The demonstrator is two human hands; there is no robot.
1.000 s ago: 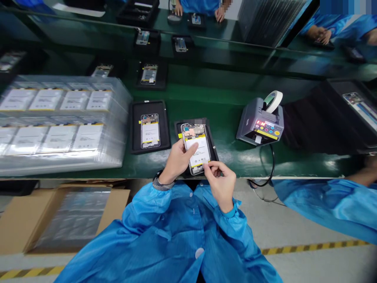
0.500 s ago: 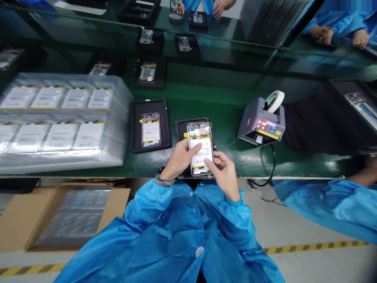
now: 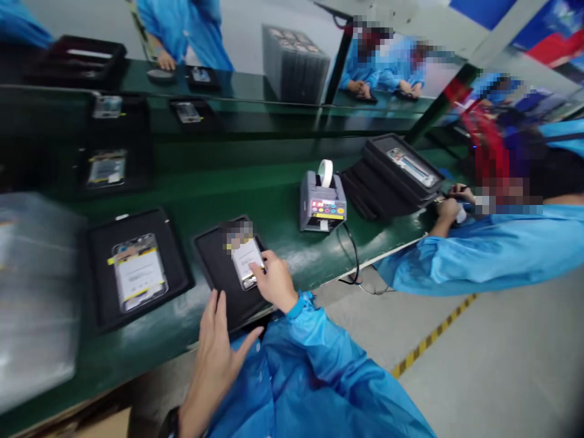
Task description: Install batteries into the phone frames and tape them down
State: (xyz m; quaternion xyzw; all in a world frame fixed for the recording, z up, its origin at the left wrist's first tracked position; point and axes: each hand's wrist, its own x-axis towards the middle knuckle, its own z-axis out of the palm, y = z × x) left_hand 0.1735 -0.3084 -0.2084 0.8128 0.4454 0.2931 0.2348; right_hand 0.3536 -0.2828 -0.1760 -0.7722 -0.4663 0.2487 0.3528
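Note:
An opened phone [image 3: 246, 260] with a white battery showing lies over a black tray [image 3: 210, 250] at the front of the bench. My right hand [image 3: 276, 282] grips its lower right side, thumb on the battery and fingers along the edge, some of them hidden. Part of the phone's upper end is blurred out. My left hand [image 3: 215, 353] is open beside the tray's near left side, fingers stretched and thumb spread, holding nothing. To the left, a second opened phone [image 3: 139, 271] rests in another black tray [image 3: 101, 301].
A grey tape dispenser [image 3: 323, 204] with a white roll stands to the right, its cable hanging over the bench edge. Clear plastic trays [image 3: 39, 304] are stacked at the left. More phone trays sit farther back. At the right, a co-worker's blue sleeve [image 3: 493, 249] reaches the bench.
The view has swung to the right. The phone, held in both hands before, is now down at the black tray in my right hand only. My left hand has let go and drawn back.

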